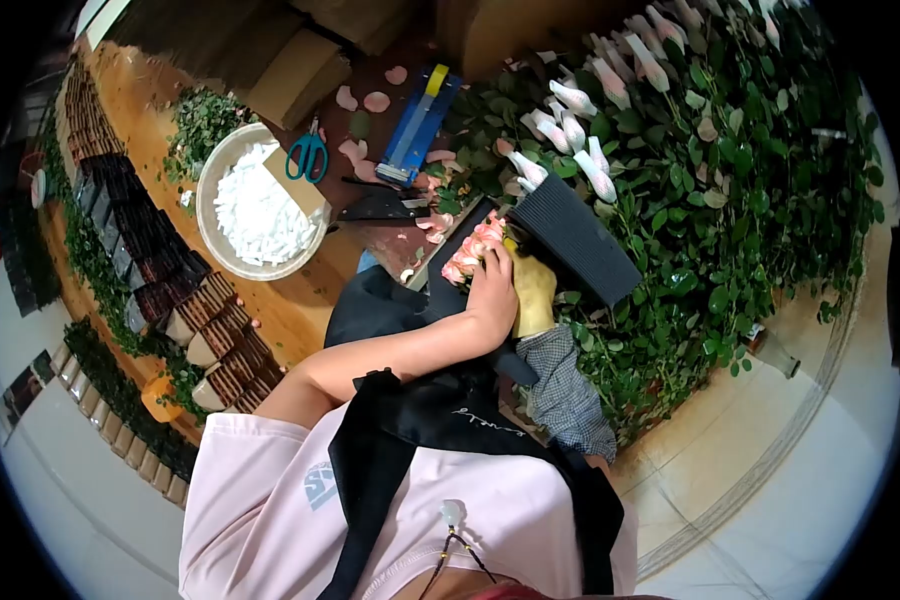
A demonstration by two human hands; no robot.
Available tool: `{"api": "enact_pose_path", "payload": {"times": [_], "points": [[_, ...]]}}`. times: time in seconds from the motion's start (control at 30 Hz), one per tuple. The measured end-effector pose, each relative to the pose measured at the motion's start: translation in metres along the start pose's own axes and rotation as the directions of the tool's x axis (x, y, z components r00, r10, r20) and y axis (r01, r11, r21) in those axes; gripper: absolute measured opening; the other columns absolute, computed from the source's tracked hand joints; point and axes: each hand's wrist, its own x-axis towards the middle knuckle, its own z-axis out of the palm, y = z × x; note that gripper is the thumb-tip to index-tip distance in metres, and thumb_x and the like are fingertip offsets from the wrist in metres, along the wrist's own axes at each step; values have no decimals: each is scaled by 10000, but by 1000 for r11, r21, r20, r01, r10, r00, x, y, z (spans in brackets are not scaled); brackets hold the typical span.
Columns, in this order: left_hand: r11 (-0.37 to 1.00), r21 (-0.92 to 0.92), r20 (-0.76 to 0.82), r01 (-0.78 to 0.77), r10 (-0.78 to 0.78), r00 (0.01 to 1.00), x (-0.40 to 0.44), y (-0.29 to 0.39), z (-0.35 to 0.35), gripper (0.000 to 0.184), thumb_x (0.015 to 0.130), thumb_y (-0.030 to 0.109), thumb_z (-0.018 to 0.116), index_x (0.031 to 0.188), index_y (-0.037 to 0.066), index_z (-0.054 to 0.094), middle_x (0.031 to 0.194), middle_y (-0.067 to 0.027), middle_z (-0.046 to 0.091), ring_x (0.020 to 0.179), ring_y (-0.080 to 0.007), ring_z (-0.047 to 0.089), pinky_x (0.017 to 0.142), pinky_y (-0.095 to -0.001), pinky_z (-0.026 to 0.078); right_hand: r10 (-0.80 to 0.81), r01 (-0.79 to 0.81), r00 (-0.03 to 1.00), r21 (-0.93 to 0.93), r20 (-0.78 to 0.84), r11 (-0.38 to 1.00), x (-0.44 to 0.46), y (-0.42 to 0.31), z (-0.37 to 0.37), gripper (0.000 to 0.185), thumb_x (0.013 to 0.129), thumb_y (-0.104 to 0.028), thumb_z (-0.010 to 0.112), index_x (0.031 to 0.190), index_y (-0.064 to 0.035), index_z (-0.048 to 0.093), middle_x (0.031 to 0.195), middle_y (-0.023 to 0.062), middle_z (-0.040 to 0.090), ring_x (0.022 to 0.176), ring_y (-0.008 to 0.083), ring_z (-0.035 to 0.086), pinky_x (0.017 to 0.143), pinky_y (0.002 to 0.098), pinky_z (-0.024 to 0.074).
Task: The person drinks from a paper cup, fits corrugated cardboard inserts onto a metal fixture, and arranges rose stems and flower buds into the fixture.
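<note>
A bunch of pink roses (473, 250) lies at the middle of the workbench, heads packed close together. My left hand (492, 300) is bare, and its bent fingers press on the right edge of the rose heads. Right beside it is my right hand (534, 290) in a yellow glove, with a checked sleeve on the forearm. The glove's fingers are mostly hidden behind my left hand and a dark corrugated cardboard sheet (577, 240). That sheet leans against the leafy stems just right of the roses. A dark board edge runs along the left of the bunch.
At the left stands a round tub (207, 215) of small white pieces, with teal-handled scissors (307, 157) beside it. A blue tool with a yellow strip (417, 125) lies ahead among loose petals. Many leafy stems with white-netted buds (595, 175) fill the right. Wrapped bundles (155, 240) line the far left.
</note>
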Motion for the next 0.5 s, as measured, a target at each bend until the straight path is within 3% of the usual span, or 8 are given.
{"api": "enact_pose_path", "payload": {"times": [0.03,0.1,0.13,0.23,0.27,0.33,0.4,0.5], "points": [[1000,-9,-4,12,-12,1000,2,2,7,373,867,221,569,1121,-4,724,1423,-317,408,1235,-423,463,912,-427,456,1,-1,1000,-4,-4,1000,1,4,3,419,936,-393,546,1269,-141,576,887,125,716,701,289,691,575,435,548],[991,-131,143,25,-6,990,6,5,14,375,872,233,575,1132,10,725,1499,-359,306,1262,-465,458,916,-437,475,11,-11,1000,-11,-15,1000,-3,8,2,383,931,-376,556,1224,-134,605,868,126,715,703,296,690,579,436,549],[992,-129,187,15,10,982,6,2,10,367,881,240,571,1125,18,732,1530,-381,235,1261,-494,468,911,-476,487,-3,37,961,117,-277,993,-16,1,-11,298,910,-352,607,1091,-121,661,856,141,711,719,326,684,612,445,549],[983,-180,204,27,11,979,8,-3,6,352,883,242,568,1095,24,746,1523,-369,268,1244,-499,481,906,-488,481,90,-22,925,184,-369,983,-31,-7,-40,286,909,-291,656,1089,-69,670,827,173,693,739,369,670,657,448,541],[984,-178,201,25,11,980,9,-3,9,332,884,243,567,1068,48,762,1510,-344,325,1195,-458,520,870,-454,471,91,-25,923,178,-374,984,-29,-5,-40,286,909,-291,656,1089,-69,670,827,173,693,739,369,670,657,448,541],[987,-156,180,33,-4,984,11,1,14,326,885,243,564,1069,64,766,1506,-328,346,1168,-428,535,842,-425,462,249,-203,965,361,-86,910,-26,0,-28,330,892,-370,651,1022,-68,677,849,222,686,762,414,656,696,506,527],[997,-78,152,8,4,988,11,-2,10,310,885,239,561,1053,92,777,1499,-291,391,1080,-337,565,766,-369,433,225,-158,966,401,-126,902,-14,7,-6,355,897,-377,644,1048,-58,686,867,245,678,786,437,646,722,518,519],[994,-109,198,-13,34,980,11,-8,5,337,892,234,554,1096,57,754,1515,-303,357,1084,-336,558,807,-395,455,211,-122,962,421,-173,899,-9,5,0,361,900,-378,634,1082,-71,690,882,242,681,799,435,649,736,517,521]]}}
